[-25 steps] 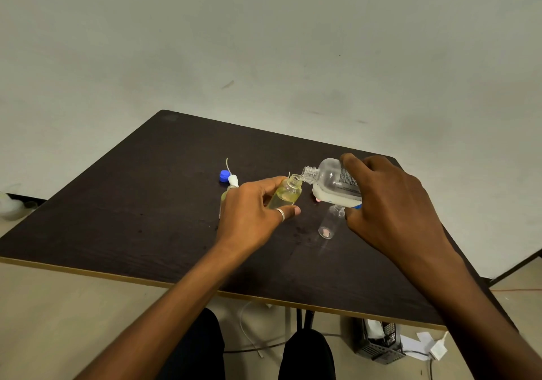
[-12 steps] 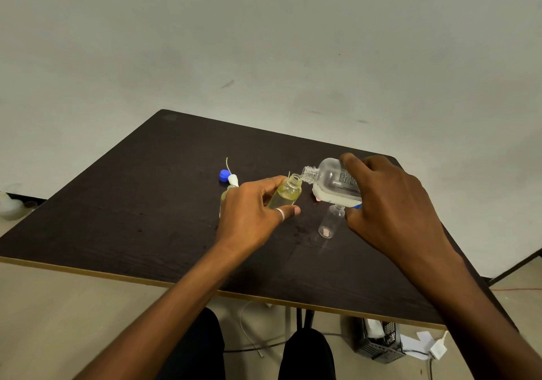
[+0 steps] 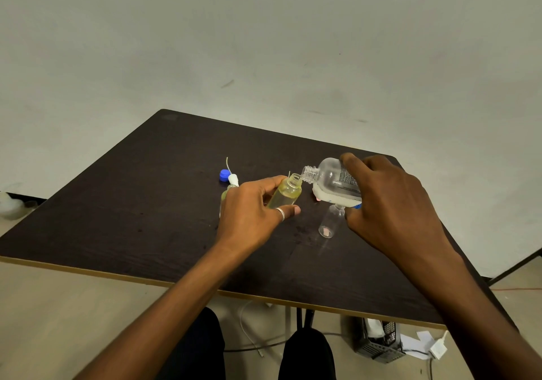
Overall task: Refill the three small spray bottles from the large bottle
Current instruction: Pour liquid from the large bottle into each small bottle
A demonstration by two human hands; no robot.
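- A small spray bottle (image 3: 286,194), uncapped and filled with pale yellow liquid to about its shoulder, is held at the centre of the frame by the left hand (image 3: 252,215); its fingers are curled around the lower body, thumb beneath, so the open neck stays clear.
- The bottle is tilted to the right, apparently so its mouth meets the pouring spout.
- The large bottle (image 3: 333,181) is gripped by the right hand (image 3: 393,203) just right of centre; the fingers are wrapped over its back, one fingertip resting on top, and it is tipped nearly level with its neck at the small bottle's mouth.
- The two mouths appear to touch or nearly touch, which is judged to keep liquid off the worktop (image 3: 123,203); no stream can be made out.
- An empty small bottle (image 3: 330,222) stands on the worktop below the large bottle, uncapped, presumably waiting its turn.
- A third small bottle (image 3: 225,197) is mostly hidden behind the left hand; its fill level cannot be told.
- A white sprayer head (image 3: 233,177) with its dip tube and a blue cap (image 3: 224,175) lie left of centre, set clear of the pouring.
- The fill in hand is judged nearly complete.
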